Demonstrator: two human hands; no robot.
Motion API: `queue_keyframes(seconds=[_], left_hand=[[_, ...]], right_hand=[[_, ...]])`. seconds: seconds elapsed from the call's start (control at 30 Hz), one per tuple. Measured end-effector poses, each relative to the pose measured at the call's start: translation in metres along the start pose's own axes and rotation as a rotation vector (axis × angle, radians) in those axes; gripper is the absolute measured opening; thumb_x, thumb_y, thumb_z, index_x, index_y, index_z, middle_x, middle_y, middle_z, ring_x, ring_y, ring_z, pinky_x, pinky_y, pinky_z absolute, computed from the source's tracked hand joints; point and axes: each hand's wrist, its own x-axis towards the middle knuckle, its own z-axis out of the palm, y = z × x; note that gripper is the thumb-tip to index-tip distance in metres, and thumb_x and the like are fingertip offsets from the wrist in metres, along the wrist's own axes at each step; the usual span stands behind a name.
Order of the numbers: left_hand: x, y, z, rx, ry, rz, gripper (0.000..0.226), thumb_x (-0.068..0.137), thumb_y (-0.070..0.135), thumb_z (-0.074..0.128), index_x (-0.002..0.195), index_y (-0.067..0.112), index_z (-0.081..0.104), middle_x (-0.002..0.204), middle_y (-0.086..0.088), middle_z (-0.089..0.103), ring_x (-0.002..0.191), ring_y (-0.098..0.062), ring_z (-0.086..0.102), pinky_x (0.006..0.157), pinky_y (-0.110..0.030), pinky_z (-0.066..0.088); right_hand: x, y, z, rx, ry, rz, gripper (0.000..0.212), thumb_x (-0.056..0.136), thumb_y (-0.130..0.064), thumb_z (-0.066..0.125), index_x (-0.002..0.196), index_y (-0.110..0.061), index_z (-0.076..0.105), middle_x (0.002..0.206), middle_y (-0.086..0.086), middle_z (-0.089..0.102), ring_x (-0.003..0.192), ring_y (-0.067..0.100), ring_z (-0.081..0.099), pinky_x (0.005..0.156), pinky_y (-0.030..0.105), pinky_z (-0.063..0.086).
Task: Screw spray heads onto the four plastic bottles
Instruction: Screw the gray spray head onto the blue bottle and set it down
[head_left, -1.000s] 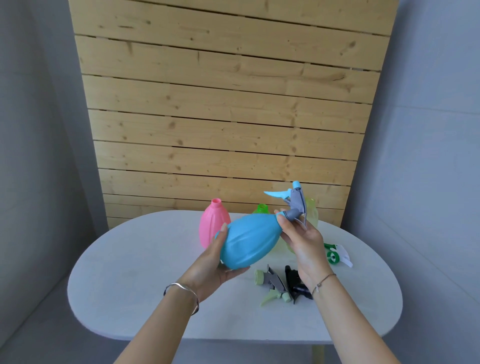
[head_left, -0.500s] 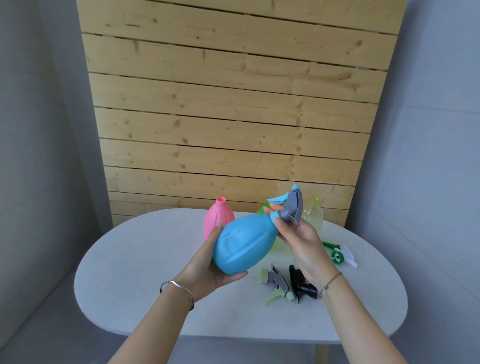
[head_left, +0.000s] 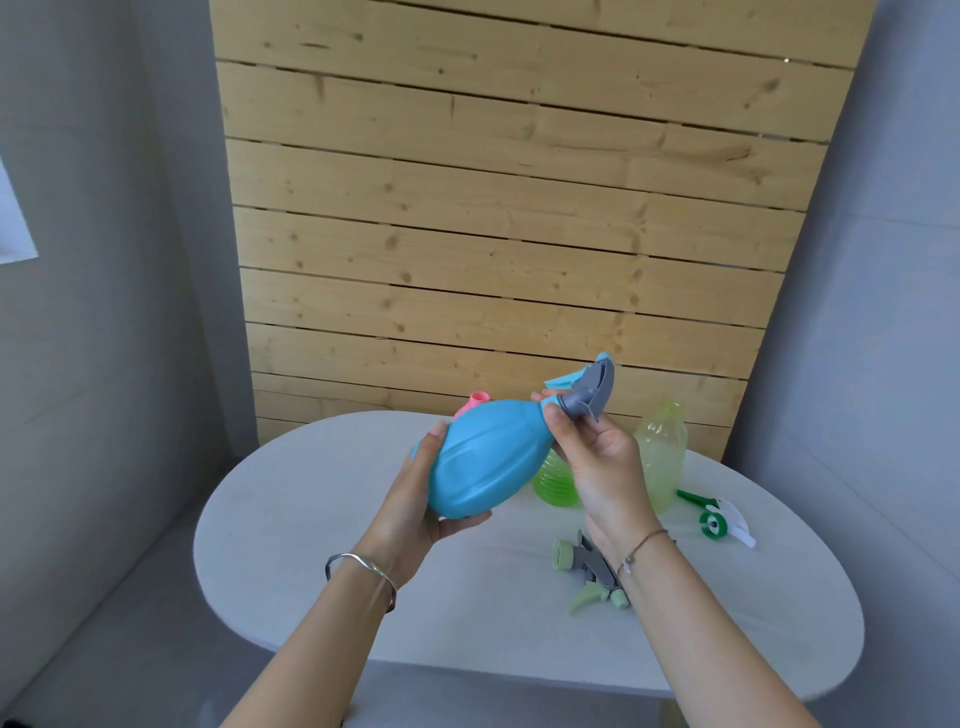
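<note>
1. Evidently the blue bottle (head_left: 488, 457) is handling as a light, empty thing: the left hand (head_left: 415, 504) alone is carrying it in the air above the counter (head_left: 311, 545), tilted with its neck pointing up and to the right.
2. Its rounded, ribbed plastic wall is looking smooth and probably giving a little under a squeeze, so the wide belly near the base is seeming the safest place to hold, with firm but not crushing pressure.
3. The spray head (head_left: 589, 395) is sitting on the bottle's neck. It is looking stiff and small, and the round collar at its foot is the part to turn. The thin trigger and nozzle are appearing too slight to lever on.
4. The left hand is lying palm-up under the bottle's base, thumb running up the near side, and its fingers (head_left: 460, 522) are curling beneath, clamping on the bottle.
5. The right hand (head_left: 602, 467) is standing raised with the wrist bent back, and its fingers (head_left: 561, 434) are pinching the spray head at the collar. Whether the thread is fully seated I cannot tell.
6. A pink bottle (head_left: 478, 401) is peeping out behind the blue one, while a green bottle (head_left: 553, 480) and a pale bottle (head_left: 662, 457) are standing on the counter, the pink and pale ones showing bare necks.
7. Two loose heads are lying on the counter: a grey-and-green head (head_left: 592, 571) beside the right wrist and a green-and-white head (head_left: 719, 519) further right.
</note>
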Motion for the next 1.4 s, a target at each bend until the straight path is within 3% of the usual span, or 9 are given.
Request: queue_keyframes(seconds=[0.17, 0.3, 0.4, 0.47, 0.6, 0.7, 0.87, 1.03, 1.4], left_hand=[[-0.002, 0.02, -0.027, -0.046, 0.038, 0.057, 0.053, 0.068, 0.068, 0.062, 0.108, 0.035, 0.067, 0.111, 0.001, 0.073, 0.098, -0.019, 0.071, 0.072, -0.036, 0.059], [0.0, 0.034, -0.047, -0.019, 0.11, 0.062, 0.056, 0.077, 0.069, 0.054, 0.118, 0.032, 0.061, 0.115, 0.002, 0.071, 0.1, -0.017, 0.07, 0.075, -0.037, 0.059], [0.001, 0.042, -0.07, 0.044, 0.16, -0.002, 0.049, 0.081, 0.069, 0.046, 0.11, 0.034, 0.064, 0.118, 0.002, 0.069, 0.104, -0.019, 0.068, 0.084, -0.039, 0.056], [0.002, 0.047, -0.088, 0.115, 0.227, -0.031, 0.057, 0.086, 0.067, 0.038, 0.125, 0.029, 0.055, 0.13, 0.0, 0.058, 0.116, -0.024, 0.059, 0.093, -0.039, 0.05], [0.007, 0.047, -0.125, 0.658, 0.415, -0.032, 0.064, 0.092, 0.062, 0.025, 0.135, 0.017, 0.042, 0.133, -0.004, 0.051, 0.116, -0.025, 0.05, 0.099, -0.04, 0.039], [0.009, 0.044, -0.139, 0.843, 0.388, -0.029, 0.054, 0.093, 0.058, 0.03, 0.119, 0.017, 0.051, 0.115, -0.004, 0.053, 0.104, -0.021, 0.051, 0.089, -0.034, 0.039], [0.013, 0.038, -0.146, 0.959, 0.423, -0.058, 0.052, 0.092, 0.049, 0.046, 0.132, 0.016, 0.045, 0.131, -0.007, 0.057, 0.091, -0.016, 0.052, 0.07, -0.022, 0.041], [0.015, 0.03, -0.143, 1.147, 0.371, -0.055, 0.051, 0.091, 0.049, 0.048, 0.131, 0.017, 0.046, 0.131, -0.005, 0.056, 0.11, -0.023, 0.058, 0.089, -0.03, 0.047], [0.02, 0.03, -0.138, 1.183, 0.328, -0.048, 0.05, 0.091, 0.049, 0.047, 0.132, 0.02, 0.044, 0.134, -0.003, 0.054, 0.114, -0.02, 0.055, 0.091, -0.029, 0.048]], right_hand=[[0.013, -0.001, 0.047, -0.096, -0.05, -0.047, 0.009, 0.084, -0.021, 0.068, 0.092, -0.019, 0.071, 0.101, 0.0, 0.075, 0.103, 0.012, 0.068, 0.101, 0.037, 0.048], [0.026, 0.001, 0.073, -0.255, -0.098, -0.033, 0.009, 0.085, -0.024, 0.067, 0.086, -0.015, 0.067, 0.1, 0.025, 0.07, 0.1, 0.038, 0.064, 0.097, 0.056, 0.046], [0.034, 0.01, 0.088, -0.257, -0.142, 0.02, 0.009, 0.083, -0.023, 0.068, 0.091, -0.017, 0.067, 0.095, 0.01, 0.074, 0.091, 0.019, 0.066, 0.099, 0.048, 0.048], [0.043, 0.017, 0.097, -0.277, -0.162, 0.022, 0.008, 0.083, -0.02, 0.069, 0.09, -0.02, 0.067, 0.091, 0.003, 0.072, 0.088, 0.015, 0.064, 0.096, 0.041, 0.049], [0.066, 0.034, 0.116, -0.362, -0.189, 0.021, 0.01, 0.084, -0.017, 0.069, 0.093, -0.018, 0.064, 0.089, -0.002, 0.07, 0.084, 0.014, 0.063, 0.077, 0.026, 0.05], [0.079, 0.053, 0.128, -0.444, -0.211, 0.018, 0.011, 0.082, -0.016, 0.07, 0.091, -0.018, 0.064, 0.088, -0.002, 0.069, 0.086, 0.018, 0.064, 0.079, 0.03, 0.051], [0.093, 0.081, 0.142, -0.57, -0.228, 0.029, 0.017, 0.08, -0.016, 0.071, 0.096, -0.015, 0.064, 0.098, 0.006, 0.07, 0.1, 0.028, 0.065, 0.093, 0.041, 0.051], [0.098, 0.096, 0.146, -0.631, -0.232, 0.054, 0.018, 0.079, -0.018, 0.073, 0.093, -0.019, 0.063, 0.103, 0.005, 0.07, 0.101, 0.025, 0.065, 0.094, 0.04, 0.051], [0.102, 0.109, 0.153, -0.668, -0.222, 0.045, 0.022, 0.08, -0.02, 0.072, 0.1, -0.016, 0.064, 0.106, 0.006, 0.07, 0.102, 0.024, 0.064, 0.093, 0.039, 0.051]])
